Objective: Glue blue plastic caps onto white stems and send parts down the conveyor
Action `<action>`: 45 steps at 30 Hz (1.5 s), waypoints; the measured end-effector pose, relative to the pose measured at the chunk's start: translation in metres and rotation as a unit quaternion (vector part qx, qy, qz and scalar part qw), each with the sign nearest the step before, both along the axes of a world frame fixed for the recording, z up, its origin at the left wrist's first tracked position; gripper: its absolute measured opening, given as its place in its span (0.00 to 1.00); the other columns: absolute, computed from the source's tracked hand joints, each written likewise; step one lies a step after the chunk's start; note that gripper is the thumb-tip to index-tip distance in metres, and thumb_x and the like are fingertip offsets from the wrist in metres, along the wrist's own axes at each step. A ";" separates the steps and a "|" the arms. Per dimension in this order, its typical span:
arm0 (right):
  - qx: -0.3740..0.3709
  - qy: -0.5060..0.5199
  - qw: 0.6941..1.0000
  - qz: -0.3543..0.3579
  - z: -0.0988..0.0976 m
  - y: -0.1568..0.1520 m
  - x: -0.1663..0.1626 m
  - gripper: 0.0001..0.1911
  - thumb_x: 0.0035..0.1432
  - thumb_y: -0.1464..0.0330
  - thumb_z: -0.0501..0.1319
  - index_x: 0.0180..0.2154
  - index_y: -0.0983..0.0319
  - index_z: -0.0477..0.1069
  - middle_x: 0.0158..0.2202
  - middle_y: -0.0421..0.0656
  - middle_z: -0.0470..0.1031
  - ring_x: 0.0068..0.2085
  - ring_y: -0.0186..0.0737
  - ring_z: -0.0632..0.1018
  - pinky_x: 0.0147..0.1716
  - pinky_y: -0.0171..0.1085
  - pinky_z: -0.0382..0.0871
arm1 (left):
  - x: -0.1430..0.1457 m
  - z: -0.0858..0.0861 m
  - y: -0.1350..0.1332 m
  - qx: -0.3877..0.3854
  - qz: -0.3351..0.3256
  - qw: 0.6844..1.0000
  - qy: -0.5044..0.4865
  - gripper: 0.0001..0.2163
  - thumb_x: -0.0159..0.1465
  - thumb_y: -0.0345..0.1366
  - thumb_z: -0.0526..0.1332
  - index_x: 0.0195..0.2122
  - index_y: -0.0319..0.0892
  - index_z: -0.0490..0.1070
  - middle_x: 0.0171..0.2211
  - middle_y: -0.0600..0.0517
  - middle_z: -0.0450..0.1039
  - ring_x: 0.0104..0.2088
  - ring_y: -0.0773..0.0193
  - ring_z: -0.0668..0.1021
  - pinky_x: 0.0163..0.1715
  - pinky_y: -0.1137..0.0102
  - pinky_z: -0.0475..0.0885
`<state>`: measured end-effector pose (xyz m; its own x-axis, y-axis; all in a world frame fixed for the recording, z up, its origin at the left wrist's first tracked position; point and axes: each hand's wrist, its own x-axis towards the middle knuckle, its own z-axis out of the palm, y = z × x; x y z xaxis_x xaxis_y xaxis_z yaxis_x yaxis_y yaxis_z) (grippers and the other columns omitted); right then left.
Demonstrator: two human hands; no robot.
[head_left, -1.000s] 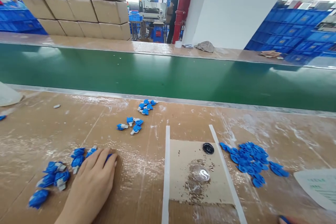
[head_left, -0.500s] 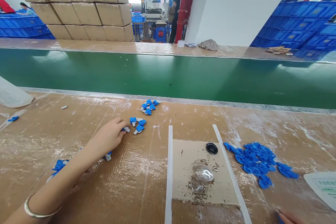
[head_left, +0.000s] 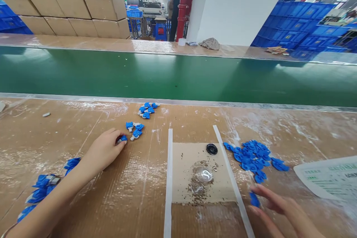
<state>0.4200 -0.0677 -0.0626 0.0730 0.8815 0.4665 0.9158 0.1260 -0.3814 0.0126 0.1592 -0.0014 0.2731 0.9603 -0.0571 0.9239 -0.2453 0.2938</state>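
My left hand (head_left: 104, 148) is closed around a small blue piece (head_left: 122, 138) on the left part of the table. Just beyond it lie several blue pieces with white stubs (head_left: 136, 130), with a second cluster (head_left: 147, 110) farther back. More blue-and-white pieces (head_left: 41, 187) lie partly behind my left forearm. At the lower right, my right hand (head_left: 284, 210) pinches a flat blue piece (head_left: 254, 199) between thumb and forefinger. A heap of flat blue pieces (head_left: 253, 156) lies just beyond that hand.
Two white tape strips (head_left: 169, 178) flank a beige sheet (head_left: 181, 178) bearing a black toothed disc (head_left: 212, 149), a clear round disc (head_left: 204, 174) and dark specks. A printed white sheet (head_left: 329, 176) lies right. Behind runs a green belt (head_left: 173, 76), with stacked cartons (head_left: 69, 3) beyond.
My right hand has come into view from the bottom edge with the blue piece. My left hand now shows a blue piece in its fingers. The view has shifted right.
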 end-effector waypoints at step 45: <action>-0.052 0.605 0.794 0.024 0.027 0.020 -0.141 0.16 0.56 0.63 0.69 0.47 0.50 0.73 0.43 0.41 0.79 0.44 0.38 0.79 0.46 0.32 0.75 | 0.140 -0.015 -0.161 -0.420 0.159 0.550 -0.704 0.15 0.53 0.44 0.72 0.39 0.45 0.75 0.36 0.53 0.77 0.33 0.70 0.77 0.34 0.76 0.72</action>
